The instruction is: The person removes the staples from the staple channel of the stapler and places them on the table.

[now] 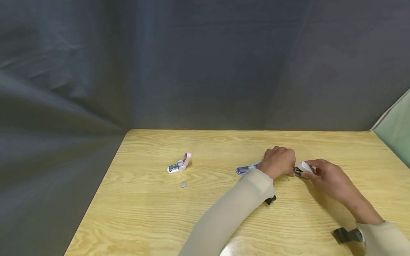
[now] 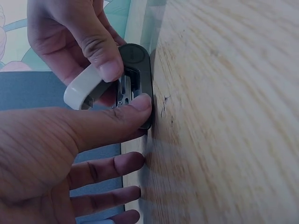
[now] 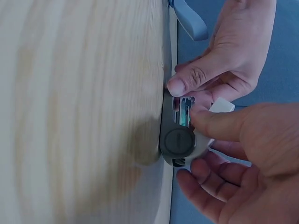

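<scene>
A small dark grey stapler [image 2: 144, 70] with a white handle [image 2: 79, 91] stands on the table between both hands, its handle lifted and its metal staple channel exposed. My right hand [image 1: 331, 177] grips it near the round hinge [image 3: 179, 141], thumb beside the channel. My left hand [image 1: 278, 161] pinches the stapler's far end, its thumb on the base and its other fingers extended in the left wrist view. Just left of that hand lies a blue stapler [image 1: 242, 170], partly hidden by the wrist; its raised handle [image 3: 192, 23] shows in the right wrist view.
A white stapler [image 1: 175, 167] with a raised pink handle lies further left on the wooden table [image 1: 144, 209]. In front of it is a small grey block [image 1: 184, 185], too small to identify. Dark cloth [image 1: 208, 71] hangs behind and along the left side.
</scene>
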`<move>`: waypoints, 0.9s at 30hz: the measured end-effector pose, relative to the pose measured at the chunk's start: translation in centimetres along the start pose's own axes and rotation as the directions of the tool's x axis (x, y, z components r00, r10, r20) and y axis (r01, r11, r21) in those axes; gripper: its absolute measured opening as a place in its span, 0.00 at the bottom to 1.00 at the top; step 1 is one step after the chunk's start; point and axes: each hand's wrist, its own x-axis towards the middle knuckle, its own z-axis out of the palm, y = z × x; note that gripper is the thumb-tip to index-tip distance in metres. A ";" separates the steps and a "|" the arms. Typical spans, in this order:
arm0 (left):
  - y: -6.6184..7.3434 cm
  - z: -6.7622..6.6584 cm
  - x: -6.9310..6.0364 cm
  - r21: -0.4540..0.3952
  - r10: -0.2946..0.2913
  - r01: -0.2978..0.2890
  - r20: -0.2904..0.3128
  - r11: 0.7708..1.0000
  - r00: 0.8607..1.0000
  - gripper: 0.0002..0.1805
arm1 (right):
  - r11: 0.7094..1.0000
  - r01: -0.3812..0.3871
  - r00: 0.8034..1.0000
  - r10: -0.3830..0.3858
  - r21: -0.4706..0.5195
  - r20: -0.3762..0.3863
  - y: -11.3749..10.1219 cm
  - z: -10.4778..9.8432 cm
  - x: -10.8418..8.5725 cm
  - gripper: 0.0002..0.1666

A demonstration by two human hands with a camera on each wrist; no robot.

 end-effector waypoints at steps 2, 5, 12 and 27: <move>0.0 0.0 0.0 -0.006 0.004 -0.004 0.004 1.000 1.000 0.12 | 1.000 -0.009 1.000 0.009 0.008 0.000 0.1 -0.1 -0.1 0.17; 0.1 0.0 -0.1 -0.016 0.005 -0.005 0.008 1.000 1.000 0.12 | 1.000 -0.016 1.000 0.016 0.015 -0.010 0.2 -0.3 -0.1 0.18; 0.0 -0.2 -0.3 -0.033 0.017 -0.016 0.016 0.999 1.000 0.12 | 0.999 -0.034 0.998 0.035 0.027 -0.054 0.4 -0.4 -0.1 0.16; 0.4 -0.3 -0.6 -0.023 0.049 -0.048 0.012 0.999 0.999 0.10 | 0.998 -0.047 0.997 0.050 0.047 -0.056 0.8 -1.0 -0.3 0.08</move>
